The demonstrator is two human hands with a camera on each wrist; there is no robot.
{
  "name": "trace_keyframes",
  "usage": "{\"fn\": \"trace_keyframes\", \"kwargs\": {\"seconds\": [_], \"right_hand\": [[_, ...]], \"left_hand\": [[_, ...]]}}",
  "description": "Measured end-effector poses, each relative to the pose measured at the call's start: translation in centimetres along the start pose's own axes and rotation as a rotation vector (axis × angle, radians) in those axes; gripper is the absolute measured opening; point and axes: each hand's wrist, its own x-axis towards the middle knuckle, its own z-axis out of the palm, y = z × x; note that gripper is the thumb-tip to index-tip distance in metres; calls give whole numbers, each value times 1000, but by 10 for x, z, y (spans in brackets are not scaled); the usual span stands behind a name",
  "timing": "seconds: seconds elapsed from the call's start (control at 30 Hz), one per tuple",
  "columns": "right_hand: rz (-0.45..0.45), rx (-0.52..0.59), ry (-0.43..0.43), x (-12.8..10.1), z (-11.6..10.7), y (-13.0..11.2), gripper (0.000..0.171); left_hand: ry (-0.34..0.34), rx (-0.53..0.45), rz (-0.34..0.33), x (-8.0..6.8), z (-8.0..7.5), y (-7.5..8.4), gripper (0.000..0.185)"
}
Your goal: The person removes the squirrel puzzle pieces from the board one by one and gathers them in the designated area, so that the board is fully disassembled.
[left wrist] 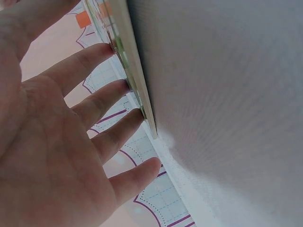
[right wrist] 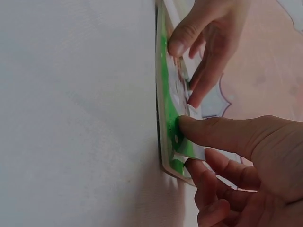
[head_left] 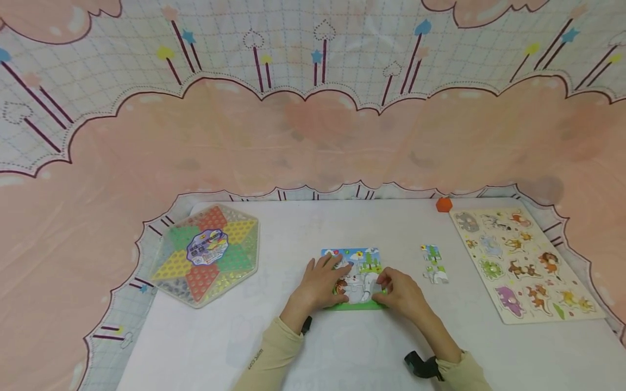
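Left hand [head_left: 320, 283] on puzzle [head_left: 359, 288], right hand [head_left: 402, 293] pinching piece [head_left: 376, 284], white table [head_left: 352, 350]

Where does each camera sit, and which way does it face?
Head: on the head, looking forward and down at table, puzzle and backdrop; left hand, right hand and sleeves show.
Left wrist: worn there, looking past the left hand's palm at the puzzle's edge.
Right wrist: worn there, looking at the right hand pinching a piece; the left hand shows beyond.
Shared: head and right wrist show both hands and the puzzle.

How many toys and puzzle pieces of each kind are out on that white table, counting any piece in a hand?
Small picture puzzle: 1
Animal board: 1
Hexagonal game board: 1
Small orange object: 1
Loose pieces: 2
Held piece, right hand: 1
Total: 7
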Motion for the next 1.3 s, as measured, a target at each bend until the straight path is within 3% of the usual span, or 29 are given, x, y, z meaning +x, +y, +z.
{"fn": "trace_keyframes", "kwargs": {"seconds": [0.33, 0.63, 1.3], "right_hand": [[-44, 207, 45, -1, 0, 7, 14], [-42, 341, 69, -6, -5, 15, 13], [35, 329, 118, -17, -32, 41, 18]], "left_hand": [[0, 5, 8, 0, 0, -1, 71], [0, 1, 11, 1, 0, -1, 72], [2, -16, 5, 1, 1, 0, 73]]}}
